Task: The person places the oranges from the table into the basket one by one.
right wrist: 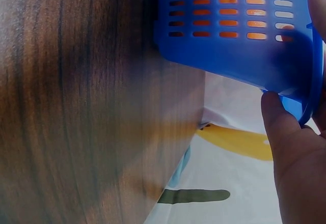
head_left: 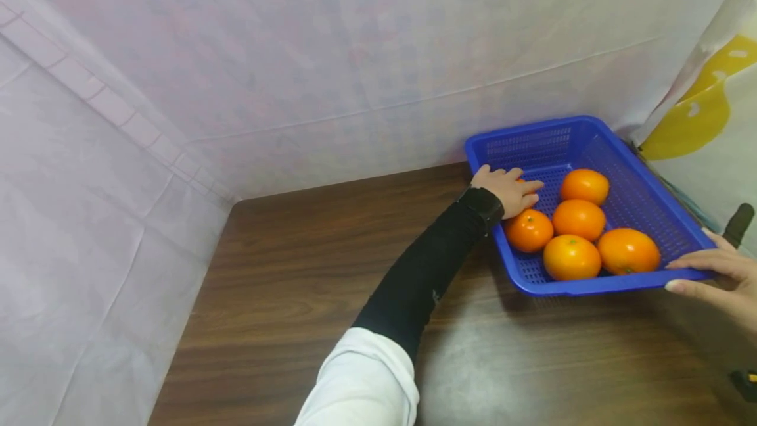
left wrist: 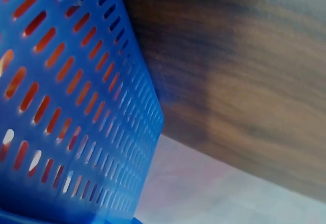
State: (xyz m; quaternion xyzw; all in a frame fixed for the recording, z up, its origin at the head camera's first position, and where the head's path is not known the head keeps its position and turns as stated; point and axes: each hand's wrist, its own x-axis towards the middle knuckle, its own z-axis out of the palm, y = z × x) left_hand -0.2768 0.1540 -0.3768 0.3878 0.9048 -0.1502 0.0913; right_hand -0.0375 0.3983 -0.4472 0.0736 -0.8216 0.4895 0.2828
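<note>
A blue plastic basket (head_left: pixel 635 169) with slotted walls stands on the wooden table, several oranges (head_left: pixel 578 219) inside it. My left hand (head_left: pixel 506 190) reaches over the basket's left rim, its fingers spread; a bit of orange peel shows between them. Just below that hand lies an orange with a small green stem end (head_left: pixel 529 230). At the near right corner my right hand (head_left: pixel 724 275) pinches the rim, thumb low and fingers on top. In the right wrist view, its thumb (right wrist: pixel 277 114) presses the corner from outside. The left wrist view shows only the slotted basket wall (left wrist: pixel 76 96), not the hand.
The brown wooden table (head_left: pixel 307 281) extends to the left and front of the basket. A pale sheet (head_left: pixel 331 51) hangs behind it, and another at the left. A cloth with a yellow print (head_left: pixel 688 127) borders the right side.
</note>
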